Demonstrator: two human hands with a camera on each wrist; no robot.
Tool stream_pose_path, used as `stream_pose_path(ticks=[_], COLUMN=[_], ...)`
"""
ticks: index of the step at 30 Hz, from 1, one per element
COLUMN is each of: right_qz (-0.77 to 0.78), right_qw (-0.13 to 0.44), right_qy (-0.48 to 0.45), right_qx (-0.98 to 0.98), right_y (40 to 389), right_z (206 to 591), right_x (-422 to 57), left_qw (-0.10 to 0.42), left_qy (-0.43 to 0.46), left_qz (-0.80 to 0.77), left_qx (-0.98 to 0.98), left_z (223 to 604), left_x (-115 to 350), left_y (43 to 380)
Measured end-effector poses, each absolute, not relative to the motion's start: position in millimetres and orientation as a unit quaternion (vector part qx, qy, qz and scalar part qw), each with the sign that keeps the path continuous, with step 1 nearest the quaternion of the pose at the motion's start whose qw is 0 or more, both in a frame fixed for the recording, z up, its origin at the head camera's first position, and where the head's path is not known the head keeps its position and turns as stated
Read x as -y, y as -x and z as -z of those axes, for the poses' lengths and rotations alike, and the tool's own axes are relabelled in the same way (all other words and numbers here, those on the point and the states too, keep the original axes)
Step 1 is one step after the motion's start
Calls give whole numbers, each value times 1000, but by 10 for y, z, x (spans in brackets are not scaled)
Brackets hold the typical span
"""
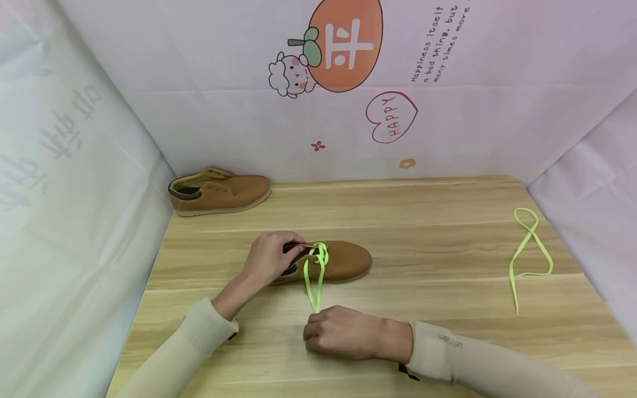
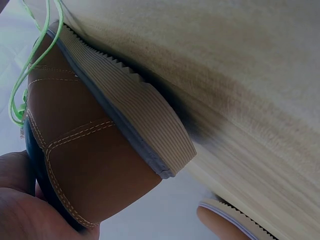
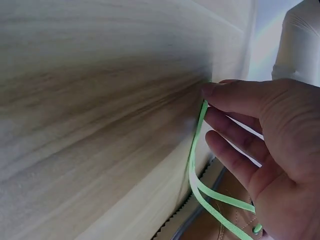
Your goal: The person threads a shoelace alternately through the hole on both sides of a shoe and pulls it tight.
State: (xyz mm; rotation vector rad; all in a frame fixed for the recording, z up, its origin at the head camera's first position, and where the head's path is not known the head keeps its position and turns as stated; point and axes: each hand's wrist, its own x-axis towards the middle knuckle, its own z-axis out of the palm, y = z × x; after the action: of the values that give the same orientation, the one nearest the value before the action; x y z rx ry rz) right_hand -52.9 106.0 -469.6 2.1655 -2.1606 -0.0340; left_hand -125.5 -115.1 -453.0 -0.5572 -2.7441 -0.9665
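Note:
A brown shoe (image 1: 352, 261) lies on the wooden table with its toe pointing right. Neon green shoelace (image 1: 320, 284) runs through its eyelets, and two strands come down over the near side. My left hand (image 1: 267, 255) grips the shoe at its ankle opening. In the left wrist view that hand (image 2: 22, 212) is at the collar, above the stitched heel (image 2: 95, 170). Below the shoe, my right hand (image 1: 348, 333) pinches the lace strands. The right wrist view shows the lace (image 3: 193, 162) drawn between thumb and fingertips of that hand (image 3: 280, 140).
A second brown shoe (image 1: 239, 193), without a lace, stands at the back left by the white printed cloth wall (image 1: 224, 110). Another neon green lace (image 1: 522, 249) lies looped on the right of the table (image 1: 438, 249). White cloth also hangs at both sides.

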Motion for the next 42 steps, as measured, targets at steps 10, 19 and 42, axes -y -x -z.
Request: stream_pose_path(ticks=[10,19,42], right_qz=[52,55,-35], right_qw=[113,108,118], right_qy=[-713,-700,-677], right_qx=[690,704,726], right_y=[515,570,605], right_z=[4760,4751,4832], right_x=[-1039,-1058,-1070], left_qw=[95,103,100], left_qy=[186,184,171], left_qz=[325,324,340], left_qx=[923,922,919], left_z=[4560,4554,4546], left_x=[1148,1139,1150], left_y=[1264,1250,1278])
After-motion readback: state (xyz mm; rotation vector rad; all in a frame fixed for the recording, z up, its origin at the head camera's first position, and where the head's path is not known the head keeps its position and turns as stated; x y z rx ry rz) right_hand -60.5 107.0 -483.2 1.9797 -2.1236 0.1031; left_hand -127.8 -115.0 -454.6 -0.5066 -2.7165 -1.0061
